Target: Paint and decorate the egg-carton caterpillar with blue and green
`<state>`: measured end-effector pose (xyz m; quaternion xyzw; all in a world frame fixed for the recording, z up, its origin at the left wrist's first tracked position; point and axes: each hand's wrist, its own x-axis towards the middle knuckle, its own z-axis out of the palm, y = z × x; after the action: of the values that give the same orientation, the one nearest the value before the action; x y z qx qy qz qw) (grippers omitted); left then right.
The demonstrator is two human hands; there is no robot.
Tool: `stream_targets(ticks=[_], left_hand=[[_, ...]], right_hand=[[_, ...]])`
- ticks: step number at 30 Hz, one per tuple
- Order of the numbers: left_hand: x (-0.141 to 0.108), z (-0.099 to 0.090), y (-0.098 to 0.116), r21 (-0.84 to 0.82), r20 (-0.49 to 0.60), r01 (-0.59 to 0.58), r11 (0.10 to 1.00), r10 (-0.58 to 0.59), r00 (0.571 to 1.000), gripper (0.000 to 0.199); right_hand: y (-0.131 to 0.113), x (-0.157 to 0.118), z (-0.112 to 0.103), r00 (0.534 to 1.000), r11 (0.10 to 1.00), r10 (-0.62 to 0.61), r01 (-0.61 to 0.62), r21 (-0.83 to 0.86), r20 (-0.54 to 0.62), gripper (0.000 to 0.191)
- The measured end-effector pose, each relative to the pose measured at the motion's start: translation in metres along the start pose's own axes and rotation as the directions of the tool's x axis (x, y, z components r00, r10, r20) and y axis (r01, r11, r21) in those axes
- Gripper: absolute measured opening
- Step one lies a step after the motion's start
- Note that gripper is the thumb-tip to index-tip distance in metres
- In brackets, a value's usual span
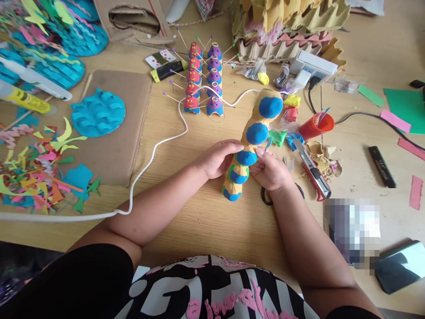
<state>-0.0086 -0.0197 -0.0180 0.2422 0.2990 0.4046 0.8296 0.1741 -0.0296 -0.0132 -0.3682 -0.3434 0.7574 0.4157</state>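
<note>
Between my two hands is an egg carton strip (253, 114), tan, tilted, with a row of several bumps capped in blue clay. Green clay edges some of the bumps at its near end. My left hand (222, 158) grips the strip's left side, thumb and fingers closed on it. From the other side my right hand (270, 170) pinches the strip near its middle. A thin bluish piece (268, 144) shows by the right thumb; whether that hand holds it I cannot tell. Scissors (265, 196) lie partly hidden beneath my right wrist.
Red figures (193, 77) and purple figures (214, 79) with pin-like sticks stand behind. A white cable (159, 144) crosses over my left forearm. At right lie a box cutter (312, 170), a red cup (317, 126) and clay packets. Paper scraps (43, 168) cover the left.
</note>
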Motion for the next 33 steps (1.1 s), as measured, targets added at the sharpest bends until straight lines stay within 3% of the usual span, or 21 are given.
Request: stream_targets(ticks=[8, 15, 24, 29, 33], left_hand=[[-0.0018, 0.0038, 0.0006, 0.0, -0.033, -0.017, 1.0, 0.017, 0.999, 0.029], [-0.0008, 0.0026, 0.0012, -0.097, -0.031, 0.053, 0.994, -0.056, 0.998, 0.03], [0.0019, 0.004, 0.0006, -0.18, -0.053, 0.078, 0.981, -0.089, 0.995, 0.038], [0.0042, 0.0016, 0.0013, -0.216, -0.051, 0.103, 0.971, -0.117, 0.992, 0.043], [0.0058, -0.0017, -0.0008, -0.194, -0.056, 0.07, 0.979, -0.082, 0.995, 0.042]], right_hand=[[0.0009, 0.0008, -0.0014, 1.0, 1.0, 0.008, -0.008, 0.006, -0.012, 0.071], [-0.0012, 0.0011, -0.0019, 0.995, 1.0, -0.017, 0.015, 0.019, 0.099, 0.075], [0.0006, 0.0006, 0.0008, 0.997, 0.996, -0.069, 0.067, 0.05, 0.04, 0.078], [0.0004, 0.0008, 0.0024, 0.996, 0.997, -0.063, 0.06, 0.054, 0.062, 0.073], [0.0008, 0.0, 0.0028, 0.996, 0.993, -0.079, 0.074, 0.093, 0.046, 0.072]])
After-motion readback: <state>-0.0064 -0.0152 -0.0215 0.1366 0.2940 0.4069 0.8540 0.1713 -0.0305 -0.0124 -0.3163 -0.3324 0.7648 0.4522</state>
